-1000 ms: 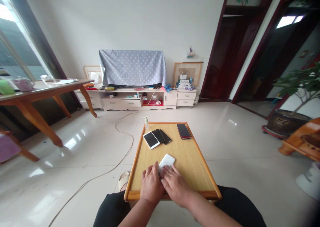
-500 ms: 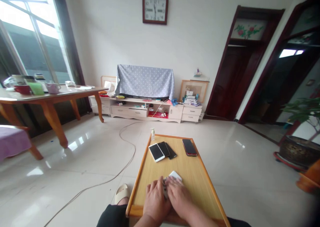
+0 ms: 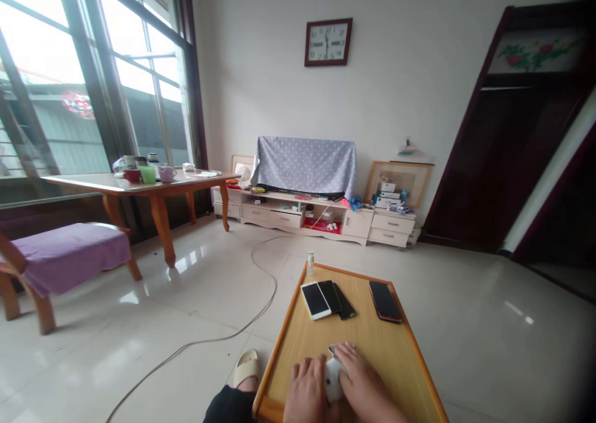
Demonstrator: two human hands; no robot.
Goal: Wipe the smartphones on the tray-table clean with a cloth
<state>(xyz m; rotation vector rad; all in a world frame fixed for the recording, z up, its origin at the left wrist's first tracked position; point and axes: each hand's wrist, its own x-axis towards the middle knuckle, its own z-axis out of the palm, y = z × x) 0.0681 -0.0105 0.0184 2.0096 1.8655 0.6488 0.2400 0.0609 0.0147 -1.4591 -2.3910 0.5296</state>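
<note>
Low over the near part of a small wooden table (image 3: 298, 342), my two hands are together around a white phone (image 3: 332, 382). My left hand (image 3: 307, 389) grips its left side with bent fingers. My right hand (image 3: 365, 379) lies over its right side, thumb against the white surface. A crumpled grey-patterned piece, looking like a cloth (image 3: 333, 349), shows under the right fingertips. Farther up the table lie a white-framed phone (image 3: 315, 301) and two dark phones, a black phone (image 3: 329, 295) and another black phone (image 3: 345, 302), overlapping. A dark phone with a red edge (image 3: 385, 301) lies at the right.
A clear pump bottle (image 3: 310, 264) stands at the table's far left corner. A cable (image 3: 223, 337) runs across the tiled floor. A slippered foot (image 3: 246, 367) is left of the table. Beyond are a dining table (image 3: 97, 181), a purple-covered chair (image 3: 69, 255) and a low cabinet (image 3: 270, 215).
The view has turned left, so the room appears shifted right. My right hand has moved off the middle of the white phone, exposing more of it, and the cloth now shows at the right fingertips.
</note>
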